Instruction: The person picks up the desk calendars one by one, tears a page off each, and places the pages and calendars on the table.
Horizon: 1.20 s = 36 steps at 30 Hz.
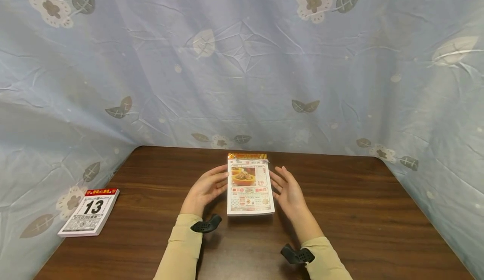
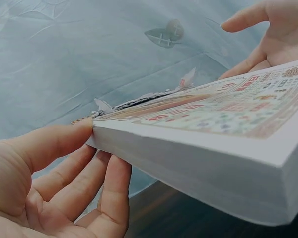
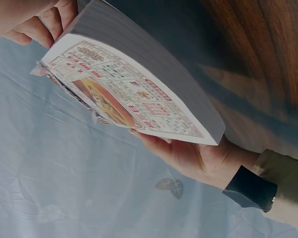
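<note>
Paper tear-off calendar (image 1: 250,186) on table (image 1: 363,212); left hand (image 1: 206,187) fingers straight, touching edge; right hand (image 1: 289,191) open, just beside.

The head camera looks forward and down over the brown wooden table (image 1: 363,212). Each wrist camera sits close beside the thick tear-off calendar pad with its colourful printed top page (image 1: 249,185), one from the left (image 2: 213,144), one from the right (image 3: 139,94); all three share it.
</note>
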Available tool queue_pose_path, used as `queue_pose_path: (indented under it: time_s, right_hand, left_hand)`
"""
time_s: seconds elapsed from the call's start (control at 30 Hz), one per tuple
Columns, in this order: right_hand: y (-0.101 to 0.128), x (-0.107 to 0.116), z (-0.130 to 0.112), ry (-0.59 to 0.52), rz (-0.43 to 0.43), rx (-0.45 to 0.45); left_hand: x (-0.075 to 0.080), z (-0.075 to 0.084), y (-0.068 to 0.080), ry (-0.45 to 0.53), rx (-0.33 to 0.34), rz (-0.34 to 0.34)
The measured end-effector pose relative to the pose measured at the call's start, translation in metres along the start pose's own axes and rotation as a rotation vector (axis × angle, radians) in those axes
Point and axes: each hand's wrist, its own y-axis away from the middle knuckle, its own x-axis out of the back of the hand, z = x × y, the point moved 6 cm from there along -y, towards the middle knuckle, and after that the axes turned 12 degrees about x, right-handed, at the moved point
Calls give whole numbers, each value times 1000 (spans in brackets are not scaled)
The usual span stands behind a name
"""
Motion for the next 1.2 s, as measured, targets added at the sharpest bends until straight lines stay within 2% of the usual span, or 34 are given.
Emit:
queue_pose_path:
  time_s: [0.2,0.47,0.77,0.97,1.2]
  right_hand:
    - [0,5,-8,-1,6,12]
    - [-1,10,-15,19,30,17]
    - [-4,14,-19,27,37,4]
    - [-5,14,-23,47,27,5]
    - [-5,18,-26,62,53,7]
  left_hand:
    - [-10,-3,-4,10,-7,-18]
    - [-17,-1,-7,-19,-33,33]
    - [-19,-3,-14,-45,-49,61]
    - [-25,-3,-16,23,-57,38]
    - [-34,-13,-20,65,2,-2]
